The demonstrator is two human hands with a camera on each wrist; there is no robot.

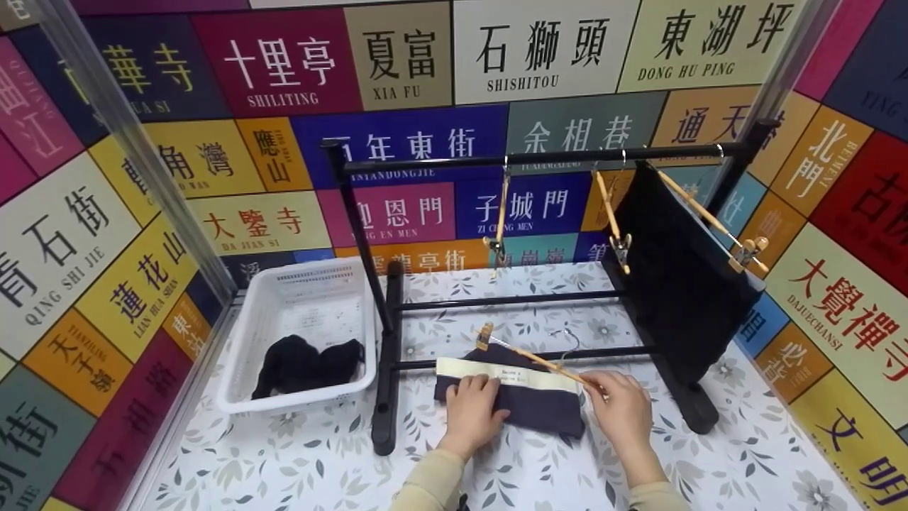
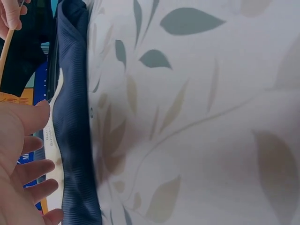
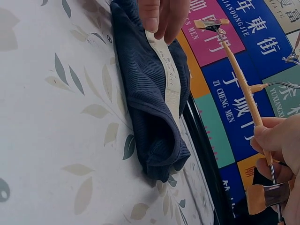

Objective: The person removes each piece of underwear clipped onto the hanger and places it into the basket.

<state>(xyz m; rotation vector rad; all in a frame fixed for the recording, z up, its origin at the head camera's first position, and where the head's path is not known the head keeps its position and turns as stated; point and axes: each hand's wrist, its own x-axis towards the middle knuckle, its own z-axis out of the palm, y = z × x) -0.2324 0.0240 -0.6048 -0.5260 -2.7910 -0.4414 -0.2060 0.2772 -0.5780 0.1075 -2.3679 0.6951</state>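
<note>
A dark navy ribbed garment (image 1: 543,413) with a printed cream waistband (image 3: 171,86) lies folded on the table, in front of the rack. My left hand (image 1: 472,415) rests on it, fingers spread over the waistband and nothing gripped. Above the garment's right side, my right hand (image 1: 626,415) pinches a wooden clip hanger (image 1: 535,360) near one end. The hanger slants up to the left, its far clip (image 3: 211,22) sticking out beyond the waistband. By the right fingers, the right wrist view shows the near clip (image 3: 257,199). The metal hook (image 1: 565,339) points away from me.
A black rack (image 1: 440,162) stands behind the garment. Two bare wooden hangers (image 1: 501,213) hang from its bar, and a black garment (image 1: 674,270) is clipped up at the right. To the left, a white basket (image 1: 245,333) holds black cloth (image 1: 308,365). Printed wall panels surround the leaf-patterned table.
</note>
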